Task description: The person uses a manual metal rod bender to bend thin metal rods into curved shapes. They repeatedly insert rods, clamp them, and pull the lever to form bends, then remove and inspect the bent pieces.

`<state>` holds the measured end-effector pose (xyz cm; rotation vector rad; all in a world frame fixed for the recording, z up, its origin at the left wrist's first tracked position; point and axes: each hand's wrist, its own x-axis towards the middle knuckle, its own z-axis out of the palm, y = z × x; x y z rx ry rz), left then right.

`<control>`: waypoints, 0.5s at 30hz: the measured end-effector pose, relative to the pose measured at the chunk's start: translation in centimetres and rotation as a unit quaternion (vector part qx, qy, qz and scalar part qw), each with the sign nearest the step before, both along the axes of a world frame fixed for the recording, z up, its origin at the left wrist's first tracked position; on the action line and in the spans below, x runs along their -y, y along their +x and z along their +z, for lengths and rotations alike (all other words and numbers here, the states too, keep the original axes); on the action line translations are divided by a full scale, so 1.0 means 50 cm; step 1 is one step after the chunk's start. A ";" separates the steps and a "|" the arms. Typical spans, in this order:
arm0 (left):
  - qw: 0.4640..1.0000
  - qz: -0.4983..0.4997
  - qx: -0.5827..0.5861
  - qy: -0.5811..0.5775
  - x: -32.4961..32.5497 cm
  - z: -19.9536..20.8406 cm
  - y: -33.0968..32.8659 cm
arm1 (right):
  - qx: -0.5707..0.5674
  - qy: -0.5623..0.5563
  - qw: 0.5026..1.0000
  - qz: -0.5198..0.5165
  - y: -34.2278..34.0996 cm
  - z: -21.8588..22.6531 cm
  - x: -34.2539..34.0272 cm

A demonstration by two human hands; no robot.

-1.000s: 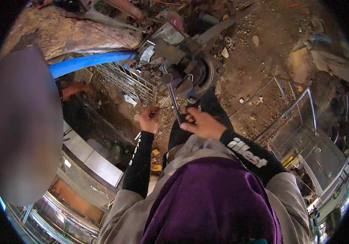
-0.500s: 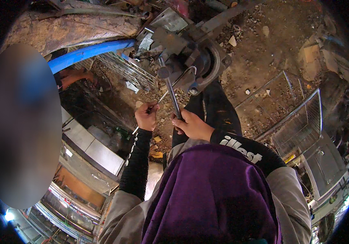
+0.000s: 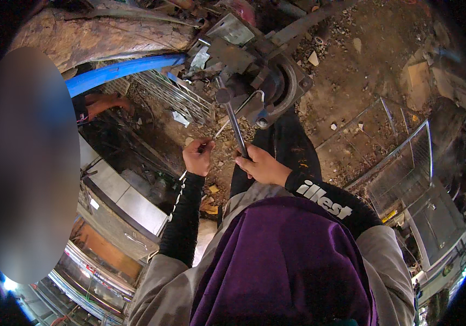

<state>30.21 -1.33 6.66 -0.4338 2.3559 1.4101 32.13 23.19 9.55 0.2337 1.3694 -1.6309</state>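
Note:
A heavy metal bench vise (image 3: 246,65) stands ahead of me, just beyond my knees. My right hand (image 3: 268,165) is closed around the lower end of a straight steel bar (image 3: 235,122), which looks like the vise handle and runs up through a round metal boss (image 3: 223,96). To its left, my left hand (image 3: 197,157) is closed in a fist on a thin pale metal rod (image 3: 222,128). The rod slants up to the right behind the bar. Its far end is bent into a hook over the vise. Below the fist, the rod's other end shows beside my sleeve.
A large log (image 3: 102,35) and a curved blue strip (image 3: 119,71) lie at upper left, near metal grating (image 3: 176,95). A blurred person (image 3: 26,163) is at far left. Wire-mesh frames (image 3: 401,168) lie at right on littered dirt ground (image 3: 352,87). Pale panels (image 3: 129,195) stand at left.
The whole view has shifted slightly. Both hands keep their hold on the rod and the bar, with almost no visible movement.

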 end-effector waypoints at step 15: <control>1.000 -0.011 0.003 -0.005 -0.009 0.005 -0.005 | -0.092 0.076 0.993 -0.011 0.033 -0.041 0.001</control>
